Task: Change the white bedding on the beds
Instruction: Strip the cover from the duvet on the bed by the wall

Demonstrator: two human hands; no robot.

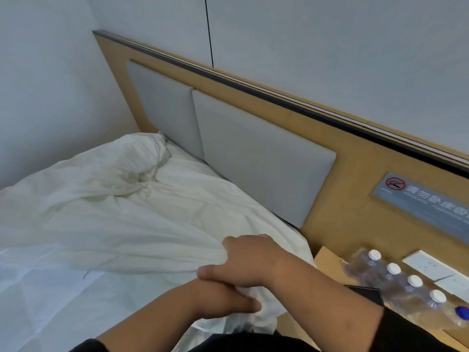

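A crumpled white duvet [106,199] lies across the bed, bunched up toward the headboard corner. Below it a flatter white sheet [38,283] covers the mattress at the lower left. My right hand [251,260] lies over the duvet's near corner by the bed's right edge, fingers curled into the cloth. My left hand [228,301] is under my right wrist and grips the same bunched white corner [256,321], which hangs over the mattress edge.
A wooden headboard [350,174] with two grey padded panels [253,153] runs diagonally behind the bed. To the right a bedside shelf [327,257] holds a wrapped pack of water bottles [396,278], wall sockets [426,265] and a no-smoking sign [426,199]. Grey walls enclose the bed's left side.
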